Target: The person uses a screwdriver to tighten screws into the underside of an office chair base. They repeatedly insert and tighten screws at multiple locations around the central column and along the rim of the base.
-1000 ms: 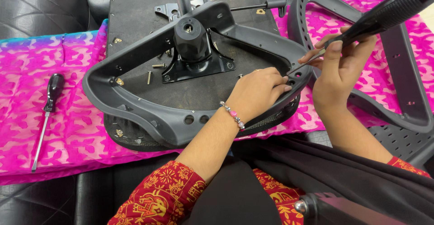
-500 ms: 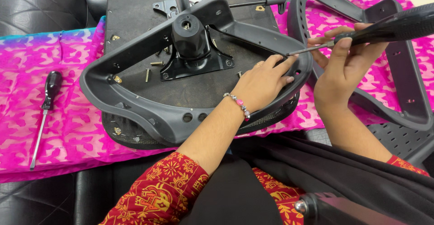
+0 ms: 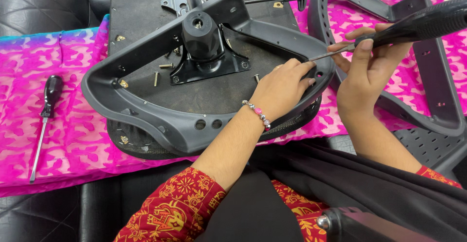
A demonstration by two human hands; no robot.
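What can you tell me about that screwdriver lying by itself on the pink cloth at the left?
The spare screwdriver has a glossy black handle, seemingly plastic, and a long, thin, bright metal shaft. It lies flat on the pink patterned cloth, handle away from the person, tip toward them and slanted a little left. It sits left of the grey chair frame, apart from it, and neither hand touches it.

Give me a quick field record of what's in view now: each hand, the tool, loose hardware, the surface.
left hand: resting on the right side of the grey armrest frame
right hand: gripping a black-handled screwdriver, tip at the frame beside the left fingers
seat base: upside down, black mechanism at centre
loose screws: several on the seat underside
spare screwdriver: lying on the pink cloth, far left
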